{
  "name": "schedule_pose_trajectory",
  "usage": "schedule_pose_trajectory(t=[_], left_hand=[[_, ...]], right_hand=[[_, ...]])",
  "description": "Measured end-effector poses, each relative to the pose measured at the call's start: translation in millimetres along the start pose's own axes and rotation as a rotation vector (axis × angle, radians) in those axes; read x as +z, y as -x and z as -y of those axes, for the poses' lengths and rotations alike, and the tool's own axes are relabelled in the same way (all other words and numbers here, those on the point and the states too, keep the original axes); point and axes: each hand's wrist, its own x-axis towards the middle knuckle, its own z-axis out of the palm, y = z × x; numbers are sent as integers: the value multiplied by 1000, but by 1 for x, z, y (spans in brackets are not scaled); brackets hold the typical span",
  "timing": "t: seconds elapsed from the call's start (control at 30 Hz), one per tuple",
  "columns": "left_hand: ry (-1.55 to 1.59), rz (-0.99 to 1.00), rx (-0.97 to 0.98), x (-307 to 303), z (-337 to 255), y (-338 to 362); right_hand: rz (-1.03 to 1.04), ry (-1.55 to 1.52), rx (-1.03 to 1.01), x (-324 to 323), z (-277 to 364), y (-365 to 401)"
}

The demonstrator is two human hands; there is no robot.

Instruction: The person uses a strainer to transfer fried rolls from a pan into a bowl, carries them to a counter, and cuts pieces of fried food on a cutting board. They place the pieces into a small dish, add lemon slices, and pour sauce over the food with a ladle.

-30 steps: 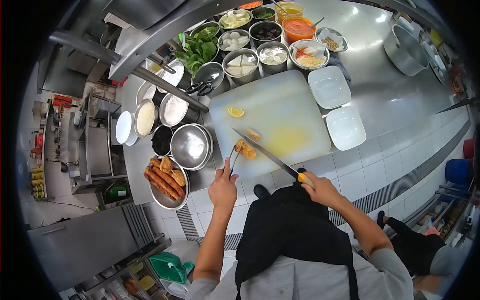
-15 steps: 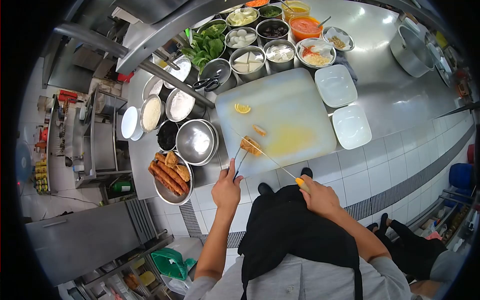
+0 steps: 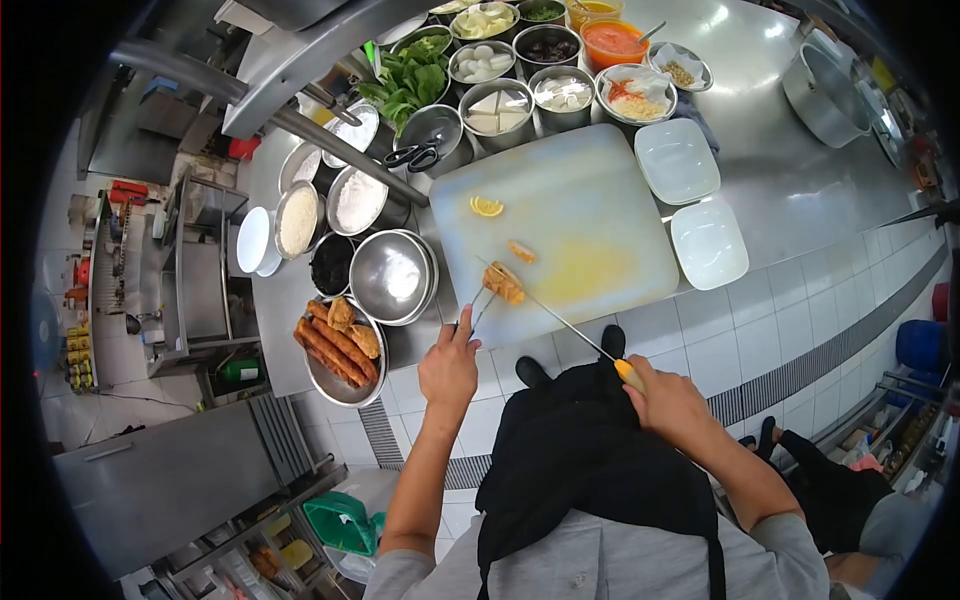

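Observation:
On the near left part of the pale cutting board (image 3: 600, 180) lies a browned fried piece (image 3: 504, 283). My left hand (image 3: 449, 365) is closed on metal tongs (image 3: 484, 305), whose tips touch that piece. A yellow-ended knife (image 3: 565, 322) is held in my right hand (image 3: 668, 398), its blade across the fried piece. Just beyond lies a small cut slice (image 3: 522, 251), and farther up the board rests a lemon slice (image 3: 487, 206).
Two white square dishes (image 3: 709, 246) stand right of the board. Metal tubs, one with white blocks (image 3: 497, 107), line its far edge. Left are stacked steel bowls (image 3: 391, 278) and a bowl of fried rolls (image 3: 337, 347). A metal rail (image 3: 340, 150) crosses above. Another person (image 3: 835, 490) is at lower right.
My right hand and the knife have drawn back to the right and slightly down. The blade now reaches less far past the fried piece, which has turned slightly.

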Motion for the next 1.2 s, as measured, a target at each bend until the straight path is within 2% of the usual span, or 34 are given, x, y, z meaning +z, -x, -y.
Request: schedule_pose_trajectory(t=[0.03,0.17,0.27,0.4,0.47,0.67,0.77,0.87,1.0,1.2], left_hand=[[-1,3,-1,1,2,-2],[-4,-1,35,3,1,-6],[-36,19,44,-4,-1,-4],[-5,37,54,1,4,-7],[2,25,61,4,8,-6],[-12,32,47,0,2,-7],[-1,39,31,0,3,-5],[7,36,30,1,3,-5],[-1,43,48,-1,4,-5],[-9,66,50,-1,4,-5]], right_hand=[[42,-5,27,1,3,-9],[-178,-93,-92,59,24,-87],[-94,-150,-69,56,33,-106],[-72,-132,-115,36,2,-36],[21,-78,-3,35,-6,-15],[-97,-46,-9,53,20,-38],[-125,-45,42,47,19,-30],[-188,-65,-11,48,5,-18],[-165,-46,-78,45,3,-14],[-204,45,8,50,5,-23]])
